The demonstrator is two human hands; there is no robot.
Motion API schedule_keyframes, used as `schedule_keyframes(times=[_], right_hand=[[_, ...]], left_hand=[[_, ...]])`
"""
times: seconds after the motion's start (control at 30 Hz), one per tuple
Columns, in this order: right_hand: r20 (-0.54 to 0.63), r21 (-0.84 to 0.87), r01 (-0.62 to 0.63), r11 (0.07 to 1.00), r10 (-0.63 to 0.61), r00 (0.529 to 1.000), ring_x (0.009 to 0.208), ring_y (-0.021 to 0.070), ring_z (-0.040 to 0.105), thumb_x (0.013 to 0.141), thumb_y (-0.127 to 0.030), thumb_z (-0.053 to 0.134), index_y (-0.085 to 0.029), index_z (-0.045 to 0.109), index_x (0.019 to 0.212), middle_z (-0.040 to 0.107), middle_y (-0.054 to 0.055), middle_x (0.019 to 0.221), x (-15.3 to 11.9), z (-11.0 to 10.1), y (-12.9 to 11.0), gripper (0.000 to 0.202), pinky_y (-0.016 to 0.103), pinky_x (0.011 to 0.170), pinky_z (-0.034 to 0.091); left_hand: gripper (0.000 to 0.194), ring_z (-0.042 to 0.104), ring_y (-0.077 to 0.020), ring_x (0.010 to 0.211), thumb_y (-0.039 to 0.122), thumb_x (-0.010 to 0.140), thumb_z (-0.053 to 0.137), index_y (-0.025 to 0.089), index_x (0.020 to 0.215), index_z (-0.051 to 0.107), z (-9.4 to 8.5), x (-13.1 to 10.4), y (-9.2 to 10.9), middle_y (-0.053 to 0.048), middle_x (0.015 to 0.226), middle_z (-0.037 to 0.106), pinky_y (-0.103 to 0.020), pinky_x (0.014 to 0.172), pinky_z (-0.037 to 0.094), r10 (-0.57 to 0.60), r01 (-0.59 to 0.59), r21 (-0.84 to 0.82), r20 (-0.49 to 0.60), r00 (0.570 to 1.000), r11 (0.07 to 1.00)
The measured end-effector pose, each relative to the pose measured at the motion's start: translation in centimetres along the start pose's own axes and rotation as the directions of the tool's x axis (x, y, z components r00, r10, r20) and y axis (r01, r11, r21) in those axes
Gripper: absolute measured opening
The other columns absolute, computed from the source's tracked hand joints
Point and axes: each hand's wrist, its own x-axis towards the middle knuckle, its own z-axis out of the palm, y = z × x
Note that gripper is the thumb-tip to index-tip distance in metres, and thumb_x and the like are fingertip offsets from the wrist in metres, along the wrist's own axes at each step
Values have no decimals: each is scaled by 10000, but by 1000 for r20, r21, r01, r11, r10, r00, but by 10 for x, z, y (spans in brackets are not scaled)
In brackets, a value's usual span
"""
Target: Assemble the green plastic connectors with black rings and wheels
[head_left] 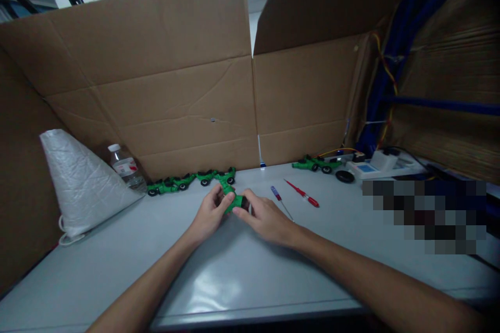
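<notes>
Both of my hands grip one green toy vehicle [229, 196] above the middle of the table. My left hand [211, 212] pinches its left side, with the thumb on top. On its right end, by a dark part, my right hand [264, 214] is closed with thumb and fingers; the fingertips partly hide that part. Just behind, more green toy vehicles with black wheels [172, 185] stand in a row along the cardboard. To the right of my right hand lie a small screwdriver with a purple and red handle [276, 193] and a red screwdriver [308, 198].
At the left are a silvery padded bag [86, 187] and a water bottle [127, 167]. Another green vehicle [315, 164], a black ring [345, 176] and a white power strip [385, 165] with cables sit at the back right. Cardboard walls [187, 93] enclose the table [219, 286].
</notes>
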Motion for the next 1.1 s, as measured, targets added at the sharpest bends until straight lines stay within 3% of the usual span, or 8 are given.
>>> schedule_keyframes(times=[0.13, 0.37, 0.5, 0.6, 0.73, 0.9, 1.0, 1.1], right_hand=[[8, -205, 92, 974, -92, 996, 850, 220, 655, 1055, -374, 585, -232, 568, 1063, 700, 45, 953, -3, -4, 3, 144, 293, 732, 414], [-14, -231, 136, 964, -143, 990, 973, 240, 689, 1052, -318, 586, -230, 521, 1254, 704, 91, 1178, -3, -7, -1, 230, 316, 821, 456], [-35, -197, 79, 977, -87, 996, 833, 231, 684, 1041, -366, 598, -228, 584, 1070, 723, 46, 930, -1, -4, 2, 141, 299, 729, 435], [-13, -12, -48, 999, 48, 999, 616, 178, 605, 1082, -420, 489, -226, 562, 832, 628, -9, 671, 4, 1, 6, 325, 273, 607, 395], [-17, 140, -73, 987, 76, 997, 628, 167, 613, 1095, -425, 455, -217, 571, 840, 641, -12, 700, 7, 5, 10, 349, 268, 600, 411], [-196, -104, 113, 988, -132, 972, 890, 220, 686, 1060, -338, 579, -223, 594, 1190, 702, 52, 1046, 4, -5, 10, 174, 324, 794, 497], [-188, -197, 168, 966, -205, 961, 1023, 255, 696, 1053, -277, 586, -246, 581, 1279, 676, 95, 1206, 3, -8, 11, 228, 363, 866, 538], [-142, -238, 222, 946, -260, 955, 1141, 273, 680, 1050, -218, 574, -270, 578, 1323, 656, 99, 1249, 2, -7, 14, 278, 389, 937, 549]], left_hand=[[480, 506, -129, 688, 628, 982, 621, 168, 1117, 597, 0, -1, 0, 4, 843, 576, -233, 608, 397, -27, 27, -3, 29, 999, 1000], [486, 500, -134, 699, 640, 996, 589, 161, 1077, 595, -1, -1, -4, -4, 851, 584, -238, 620, 393, -41, 39, 25, 61, 997, 999], [474, 537, -159, 788, 630, 988, 611, 162, 1060, 613, -3, 0, -5, -23, 902, 608, -252, 707, 438, -16, 12, 59, 60, 998, 998], [462, 587, -195, 917, 601, 975, 654, 173, 1150, 635, -5, -1, -3, -55, 1017, 653, -276, 823, 469, 40, -45, 86, 56, 998, 995], [504, 609, -246, 1126, 536, 958, 715, 226, 1343, 618, -6, -1, -2, -98, 1272, 654, -303, 922, 483, 105, -107, 96, 30, 994, 990], [665, 510, -332, 1389, 657, 945, 673, 268, 1477, 582, -2, 1, -2, -132, 1534, 529, -386, 1068, 462, 65, -63, -158, 4, 998, 985], [771, 618, -324, 1254, 767, 958, 539, 265, 1542, 490, 1, 1, 2, -165, 1451, 581, -380, 899, 544, -80, 94, -407, 50, 996, 909], [770, 685, -243, 998, 652, 933, 695, 262, 1546, 441, 3, -1, 8, -124, 1255, 671, -310, 739, 550, -153, 159, -423, 50, 987, 892]])
